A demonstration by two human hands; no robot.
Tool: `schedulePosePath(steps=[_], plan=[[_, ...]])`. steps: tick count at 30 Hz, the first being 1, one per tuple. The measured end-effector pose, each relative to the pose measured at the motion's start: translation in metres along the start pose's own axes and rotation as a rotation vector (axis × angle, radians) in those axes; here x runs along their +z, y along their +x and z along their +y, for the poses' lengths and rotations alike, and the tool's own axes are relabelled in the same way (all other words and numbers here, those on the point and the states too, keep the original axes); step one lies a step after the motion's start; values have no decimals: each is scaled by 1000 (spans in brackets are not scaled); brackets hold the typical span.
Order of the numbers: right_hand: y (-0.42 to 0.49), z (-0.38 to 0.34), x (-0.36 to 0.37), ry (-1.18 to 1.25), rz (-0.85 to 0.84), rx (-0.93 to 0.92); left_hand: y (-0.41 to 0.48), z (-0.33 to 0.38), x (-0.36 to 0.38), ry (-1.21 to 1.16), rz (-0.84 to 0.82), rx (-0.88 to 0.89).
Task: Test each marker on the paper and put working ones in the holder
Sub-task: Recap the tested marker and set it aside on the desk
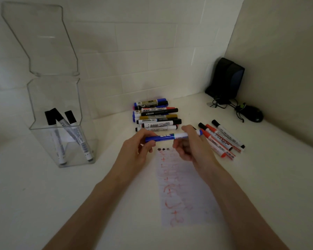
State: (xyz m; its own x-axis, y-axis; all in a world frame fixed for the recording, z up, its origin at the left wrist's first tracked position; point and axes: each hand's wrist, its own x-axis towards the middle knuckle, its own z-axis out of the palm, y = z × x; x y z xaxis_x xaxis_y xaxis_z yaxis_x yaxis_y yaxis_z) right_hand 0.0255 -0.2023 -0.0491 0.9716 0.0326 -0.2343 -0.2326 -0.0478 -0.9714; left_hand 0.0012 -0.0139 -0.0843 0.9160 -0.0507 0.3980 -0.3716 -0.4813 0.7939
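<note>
Blue marker (167, 137), gripped by left hand (134, 147) and right hand (191, 146), hangs over white countertop (43, 195) (tiled wall (134, 42) behind).

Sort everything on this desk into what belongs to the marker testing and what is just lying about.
Job: blue marker held by left hand and right hand; scribbled paper; clear holder with three black-capped markers; marker pile behind; red and black markers at right.
Lying about: black speaker; mouse; tangled cable.

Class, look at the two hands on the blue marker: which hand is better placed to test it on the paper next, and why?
The right hand, probably: it grips the blue marker by its white barrel above the paper, while the left hand pinches the blue end, likely the cap.
</note>
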Motion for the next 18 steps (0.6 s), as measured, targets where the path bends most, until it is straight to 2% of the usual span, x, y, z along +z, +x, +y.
schedulePosePath(steps=[3, 5, 8, 12, 14, 18], plan=[[1, -4, -18, -116, -18, -191, 4, -7, -1, 49, 73, -11], [3, -4, -34, -284, -27, -302, 3, -11, -5, 93, 99, -25], [13, -1, -60, -573, 155, -420, -1, -16, -6, 201, 92, -15], [21, 6, -83, -734, 286, -408, -1, -16, 0, 375, -100, 32], [24, 12, -83, -841, 333, -410, -2, -17, 2, 381, -214, 56], [28, 17, -81, -1013, 442, -422, -4, -18, -1, 412, -251, 109]])
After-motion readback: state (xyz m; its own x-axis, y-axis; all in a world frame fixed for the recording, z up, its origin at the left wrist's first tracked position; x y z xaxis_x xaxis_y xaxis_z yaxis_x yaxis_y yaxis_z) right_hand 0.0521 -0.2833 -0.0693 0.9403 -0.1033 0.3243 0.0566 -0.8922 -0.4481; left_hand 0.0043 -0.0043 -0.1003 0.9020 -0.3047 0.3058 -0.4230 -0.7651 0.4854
